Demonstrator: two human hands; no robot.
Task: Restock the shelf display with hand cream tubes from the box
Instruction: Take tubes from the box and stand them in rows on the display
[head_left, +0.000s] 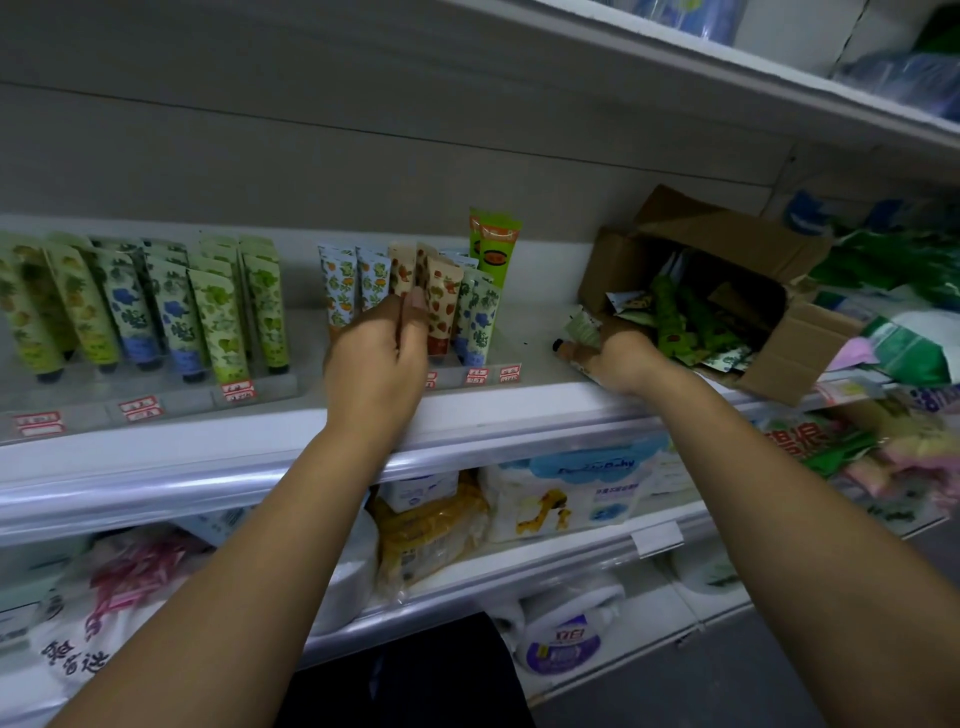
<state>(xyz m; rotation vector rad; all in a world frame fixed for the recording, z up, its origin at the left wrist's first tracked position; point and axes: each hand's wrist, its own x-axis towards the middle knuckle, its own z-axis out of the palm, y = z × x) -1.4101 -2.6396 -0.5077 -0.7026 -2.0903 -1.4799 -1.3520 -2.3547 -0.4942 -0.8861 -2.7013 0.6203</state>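
- Left hand (374, 358) is up at the middle row, fingers curled, pinching a peach tube (444, 306) among its neighbours.
- Right hand (621, 358), at three o'clock from it, grips a pale tube (577, 332) at the mouth of the box (795, 358).
- Risk: one nudge could domino the standing row (337, 280). The box lies on its side, so loose tubes may slide off the edge.
- White shelf (208, 447) with price tags (236, 389) along the front; fuller rows at nine o'clock.
- Beyond is a grey wall (363, 130), with an upper shelf (727, 73) at one o'clock.
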